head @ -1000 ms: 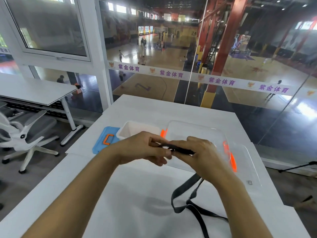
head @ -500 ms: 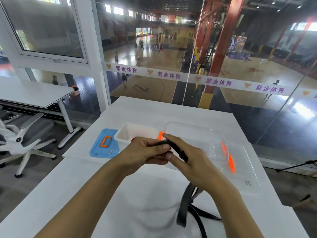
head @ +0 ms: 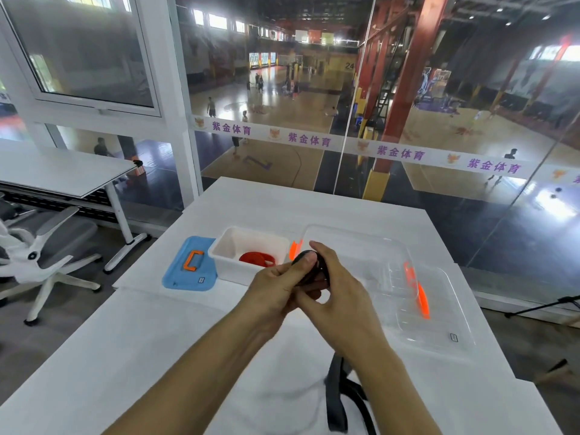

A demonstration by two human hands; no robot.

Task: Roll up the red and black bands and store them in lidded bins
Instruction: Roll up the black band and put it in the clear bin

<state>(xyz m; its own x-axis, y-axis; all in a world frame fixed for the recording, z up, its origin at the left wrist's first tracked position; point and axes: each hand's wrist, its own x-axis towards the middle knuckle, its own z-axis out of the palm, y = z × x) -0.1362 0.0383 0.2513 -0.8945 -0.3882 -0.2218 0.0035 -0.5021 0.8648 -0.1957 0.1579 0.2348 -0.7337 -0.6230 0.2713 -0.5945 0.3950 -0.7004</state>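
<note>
We pinch the black band (head: 309, 271) with the fingers of our left hand (head: 276, 290) and right hand (head: 339, 296). The red band (head: 257, 258) lies in the white bin (head: 248, 243).

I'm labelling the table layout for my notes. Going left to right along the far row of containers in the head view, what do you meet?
blue lid → white bin with the rolled red band in it → clear bin → clear lid
</note>
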